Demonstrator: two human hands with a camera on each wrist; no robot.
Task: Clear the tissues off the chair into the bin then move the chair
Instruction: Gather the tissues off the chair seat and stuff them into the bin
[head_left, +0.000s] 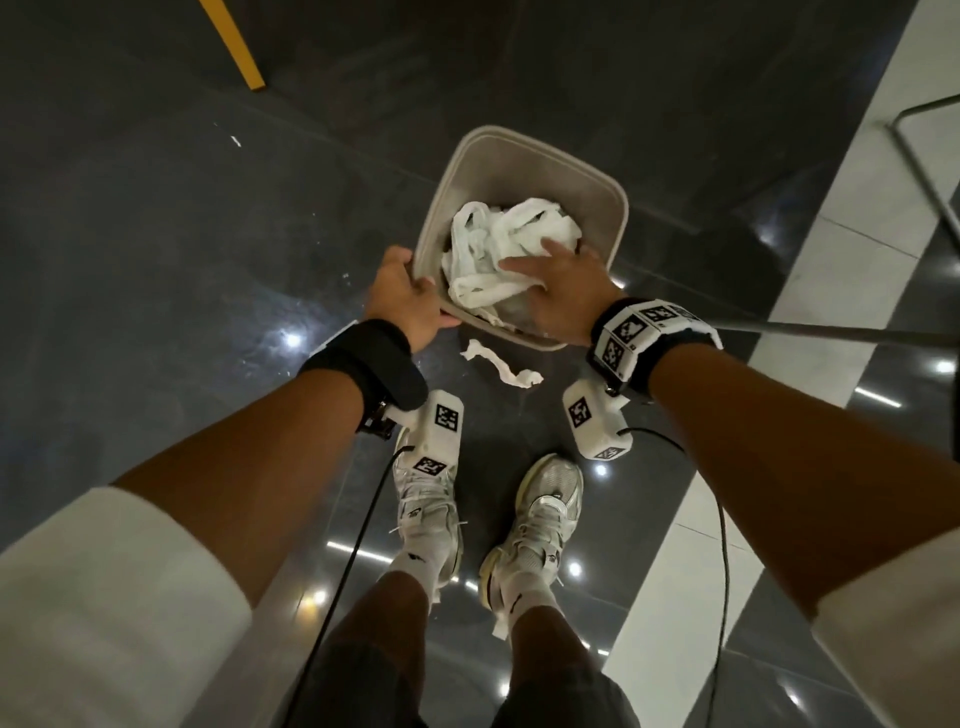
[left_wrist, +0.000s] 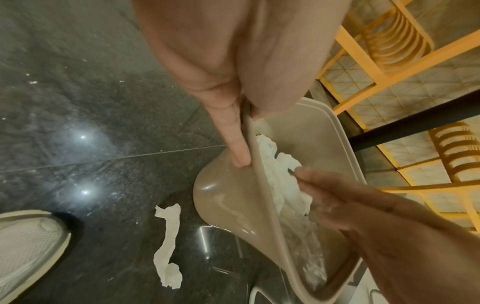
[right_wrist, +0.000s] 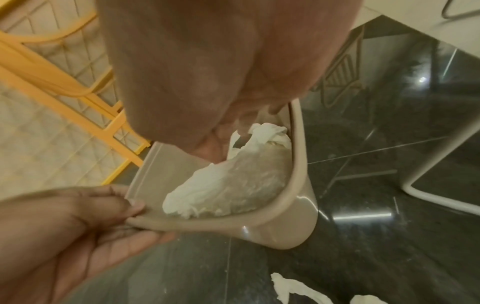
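A beige plastic bin (head_left: 519, 137) stands on the dark floor in front of my feet, with a heap of white tissues (head_left: 498, 244) inside. My left hand (head_left: 421, 283) grips the bin's near-left rim, thumb inside and fingers outside; the left wrist view shows the left hand (left_wrist: 244, 144) clamped on the bin (left_wrist: 228, 201). My right hand (head_left: 540, 260) lies flat on the tissues with straight fingers, pressing them down. A loose tissue strip (head_left: 501, 364) lies on the floor just in front of the bin.
A yellow chair leg (head_left: 234, 47) stands at the far left, and yellow chairs (left_wrist: 389, 67) show beyond the bin. A metal chair frame (head_left: 924, 156) is at the right over a white floor band. My shoes (head_left: 540, 519) are close behind the bin.
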